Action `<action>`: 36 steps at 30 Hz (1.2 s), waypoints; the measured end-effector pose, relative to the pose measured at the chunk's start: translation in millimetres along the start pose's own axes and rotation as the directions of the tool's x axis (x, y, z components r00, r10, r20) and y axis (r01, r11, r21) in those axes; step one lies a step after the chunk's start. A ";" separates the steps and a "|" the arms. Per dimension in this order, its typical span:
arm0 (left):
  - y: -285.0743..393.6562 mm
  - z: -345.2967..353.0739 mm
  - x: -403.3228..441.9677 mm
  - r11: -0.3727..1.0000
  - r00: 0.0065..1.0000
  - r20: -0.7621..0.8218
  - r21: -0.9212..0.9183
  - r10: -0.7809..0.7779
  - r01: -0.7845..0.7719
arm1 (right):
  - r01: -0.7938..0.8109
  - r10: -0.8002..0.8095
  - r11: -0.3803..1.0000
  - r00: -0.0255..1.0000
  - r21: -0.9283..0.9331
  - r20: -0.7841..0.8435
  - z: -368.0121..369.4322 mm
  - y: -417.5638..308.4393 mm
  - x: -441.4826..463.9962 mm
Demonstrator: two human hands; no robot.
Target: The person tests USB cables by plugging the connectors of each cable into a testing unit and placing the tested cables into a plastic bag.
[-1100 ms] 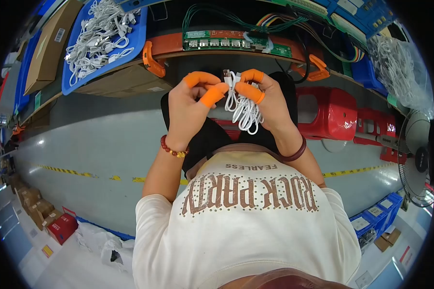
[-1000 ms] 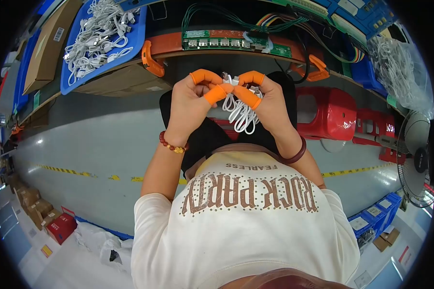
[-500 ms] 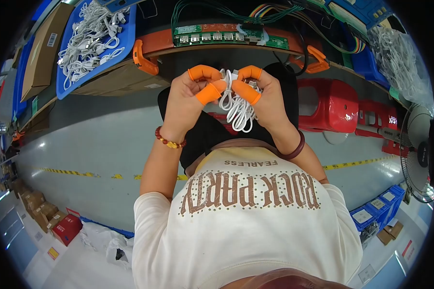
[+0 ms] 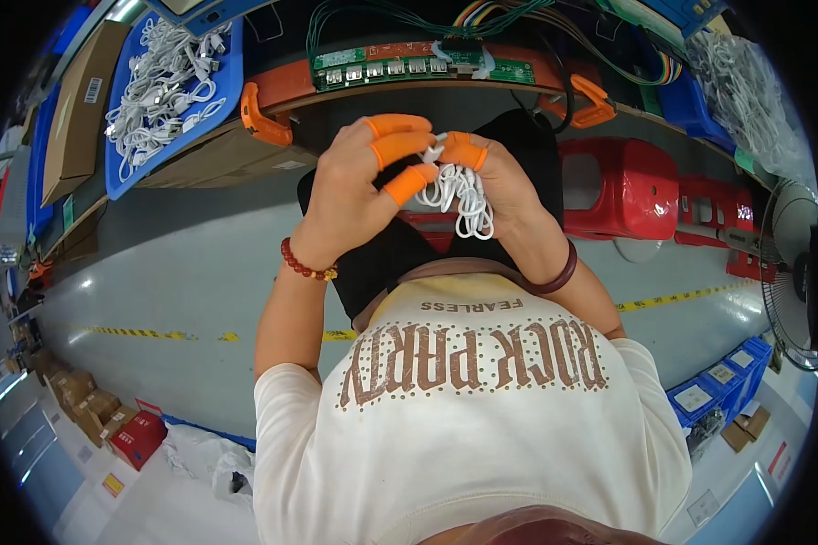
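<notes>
Coiled white USB cables [image 4: 466, 202] hang below my fingers in front of my lap. My right hand [image 4: 509, 186] pinches the bundle near its connectors between orange-covered fingertips. From the other side, my left hand [image 4: 359, 177] reaches to the same spot. Its orange-covered index and thumb tips meet a white connector [image 4: 436, 148] and the cable beside it, while another covered finger is lifted above. The fingertips partly hide the connectors.
A blue tray [image 4: 234, 86] of white cables lies at the upper left beside a cardboard box [image 4: 82, 113]. Ahead, a green circuit board [image 4: 382, 71] with USB ports runs along the bench edge between orange clamps [image 4: 265, 116]. Red stools [image 4: 641, 191] and a fan [image 4: 791, 272] are at the right.
My left fingers have spread and shifted over the connector ends, with one finger raised. The bundle remains in my right hand. The view has shifted slightly, moving the bench items left and up.
</notes>
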State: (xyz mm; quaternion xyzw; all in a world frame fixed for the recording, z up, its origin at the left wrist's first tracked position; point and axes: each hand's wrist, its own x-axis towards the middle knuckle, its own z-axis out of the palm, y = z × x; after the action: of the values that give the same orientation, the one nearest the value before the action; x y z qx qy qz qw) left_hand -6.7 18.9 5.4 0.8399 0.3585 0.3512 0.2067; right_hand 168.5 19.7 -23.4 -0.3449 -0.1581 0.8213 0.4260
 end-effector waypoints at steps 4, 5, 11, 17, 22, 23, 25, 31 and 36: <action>-7.1 25.2 -4.1 0.778 0.907 -0.126 -0.570 -0.403 0.266 | 0.077 -0.077 0.996 0.997 0.045 0.002 1.4 1.2 -1.8; -7.2 32.5 -3.4 0.653 0.856 -0.147 -0.713 -0.496 0.256 | 0.272 -0.275 0.959 0.961 -0.083 -0.026 0.1 6.3 0.8; 1.5 47.1 17.1 0.158 0.689 0.004 -0.972 -0.725 0.172 | 0.618 -0.672 0.689 0.740 -0.379 -0.014 0.2 6.4 8.1; -0.7 52.6 29.2 0.110 0.664 0.032 -0.979 -0.747 0.172 | 0.636 -0.688 0.698 0.723 -0.330 -0.060 -0.5 1.2 12.2; 0.3 53.2 31.7 0.114 0.655 0.013 -0.982 -0.755 0.151 | 0.600 -0.618 0.780 0.782 -0.177 -0.077 -1.1 -0.2 10.5; -0.1 53.1 32.6 0.120 0.654 0.007 -0.981 -0.757 0.150 | 0.598 -0.617 0.781 0.783 -0.178 -0.076 -0.7 -0.7 11.0; -0.3 53.6 35.4 0.123 0.652 0.006 -0.981 -0.759 0.152 | 0.594 -0.613 0.788 0.782 -0.163 -0.110 0.1 -1.5 11.7; 1.0 55.5 43.0 0.057 0.613 -0.020 -0.998 -0.790 0.041 | 0.632 -0.658 0.749 0.745 -0.201 -0.109 6.9 -3.0 18.0; 2.0 51.0 40.3 0.089 0.638 -0.009 -0.992 -0.770 0.093 | 0.578 -0.618 0.764 0.784 -0.287 -0.063 7.3 -11.1 11.2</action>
State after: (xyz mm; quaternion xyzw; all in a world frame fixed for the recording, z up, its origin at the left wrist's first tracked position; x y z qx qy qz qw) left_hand 51.9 42.8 -9.7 0.2357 0.3595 0.6257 0.6510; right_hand 165.4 35.5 -16.8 -0.3897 -0.3295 0.5859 0.6295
